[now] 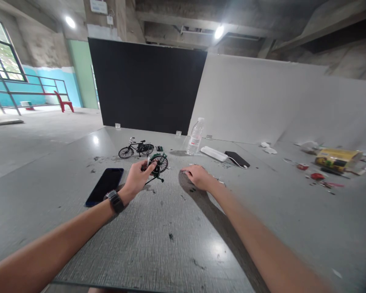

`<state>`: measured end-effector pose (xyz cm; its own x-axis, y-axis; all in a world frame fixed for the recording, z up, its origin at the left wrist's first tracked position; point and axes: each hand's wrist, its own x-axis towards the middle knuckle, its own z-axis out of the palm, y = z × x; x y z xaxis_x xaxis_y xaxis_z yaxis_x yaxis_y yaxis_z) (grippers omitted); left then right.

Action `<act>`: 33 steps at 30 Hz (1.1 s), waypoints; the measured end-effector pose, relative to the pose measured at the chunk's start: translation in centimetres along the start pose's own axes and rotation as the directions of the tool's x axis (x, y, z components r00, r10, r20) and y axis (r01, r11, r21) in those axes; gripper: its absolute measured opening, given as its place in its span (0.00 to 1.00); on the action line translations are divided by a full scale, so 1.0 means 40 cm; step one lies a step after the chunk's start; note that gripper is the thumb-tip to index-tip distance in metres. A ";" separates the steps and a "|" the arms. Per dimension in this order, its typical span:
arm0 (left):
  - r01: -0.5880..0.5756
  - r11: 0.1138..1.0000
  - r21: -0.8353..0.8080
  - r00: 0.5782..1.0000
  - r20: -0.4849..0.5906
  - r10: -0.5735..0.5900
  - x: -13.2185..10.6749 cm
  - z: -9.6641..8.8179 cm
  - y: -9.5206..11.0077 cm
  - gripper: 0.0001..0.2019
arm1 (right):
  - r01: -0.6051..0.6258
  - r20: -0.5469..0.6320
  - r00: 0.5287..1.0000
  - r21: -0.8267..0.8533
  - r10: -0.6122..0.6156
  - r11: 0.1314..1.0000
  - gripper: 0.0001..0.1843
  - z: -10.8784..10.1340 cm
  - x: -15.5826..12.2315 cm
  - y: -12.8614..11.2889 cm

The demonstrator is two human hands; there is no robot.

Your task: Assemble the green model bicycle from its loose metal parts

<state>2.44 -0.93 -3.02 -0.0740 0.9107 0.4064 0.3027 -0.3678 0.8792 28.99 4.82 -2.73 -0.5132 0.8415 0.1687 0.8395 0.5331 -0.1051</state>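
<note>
Held above the table in my left hand (139, 176) is a partly built miniature bicycle (161, 164), dark green and black, with its spoked wheel pointing up. My fingers and thumb wrap around its frame and hide part of it. To the right, my right hand (199, 176) is down at the tabletop, fingertips pinched together. Whatever lies between them is too small to make out. Thin silvery wire-like pieces (222, 182) show beside and behind this hand. A second model bicycle (136, 147), black and whole-looking, stands upright beyond my left hand, with small dark parts (159, 149) near it.
A dark phone (105, 187) lies left of my left wrist. Further back are a clear water bottle (195, 137), a white power bank (214, 154) and a black device (237, 159). A yellow package (338, 160) and red scraps (317, 176) lie far right. Upright panels (149, 87) border the table.
</note>
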 end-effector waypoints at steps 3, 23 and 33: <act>0.011 1.000 0.004 1.000 0.012 -0.011 -0.002 0.000 0.003 0.18 | -0.016 -0.001 1.000 0.010 0.016 1.000 0.21 0.001 -0.002 0.001; 0.014 1.000 0.001 1.000 0.008 -0.014 -0.004 0.000 0.018 0.17 | -0.021 0.000 1.000 0.012 0.021 1.000 0.22 0.009 0.008 0.016; 0.022 1.000 0.010 1.000 0.014 -0.023 -0.004 -0.003 0.020 0.18 | -0.024 0.010 1.000 0.029 0.024 0.999 0.22 0.001 0.005 0.014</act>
<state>2.58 -1.40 -2.37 -0.0673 0.9213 0.3829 0.3108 -0.3453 0.8855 29.34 5.28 -2.81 -0.4948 0.8549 0.1559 0.8462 0.5148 -0.1378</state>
